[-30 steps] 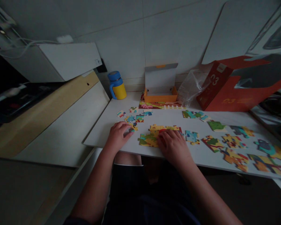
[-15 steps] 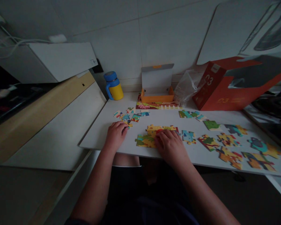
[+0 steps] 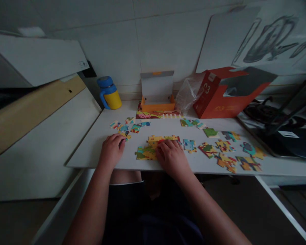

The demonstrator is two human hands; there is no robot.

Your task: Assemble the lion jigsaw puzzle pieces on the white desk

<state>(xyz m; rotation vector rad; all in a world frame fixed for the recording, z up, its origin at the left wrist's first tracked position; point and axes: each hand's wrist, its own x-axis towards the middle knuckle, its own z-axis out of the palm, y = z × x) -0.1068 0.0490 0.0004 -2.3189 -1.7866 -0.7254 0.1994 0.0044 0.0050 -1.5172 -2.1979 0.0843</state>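
My right hand point(image 3: 172, 157) lies over a partly joined jigsaw point(image 3: 146, 153) in yellow, green and red near the table's front edge. Its fingers are bent down onto a puzzle piece with some red, mostly covered by the hand. My left hand point(image 3: 111, 149) rests on the table to the left, fingers curled, with the tips at a yellow puzzle piece point(image 3: 124, 135). Whatever may be between those fingers is hidden. Beyond it lies a loose group of puzzle pieces point(image 3: 135, 128). Just right of my right hand is a light blue puzzle piece point(image 3: 189, 145).
Several joined and loose pieces point(image 3: 223, 145) spread across the right side. At the back stand a blue and yellow mug point(image 3: 113, 98), an open orange box point(image 3: 158, 107) on a printed picture sheet point(image 3: 145, 115), a clear plastic bag point(image 3: 186, 97) and a red carton point(image 3: 220, 102).
The camera view has turned to the right, so everything appears shifted left. Both hands stay at about the same places on the table and jigsaw.
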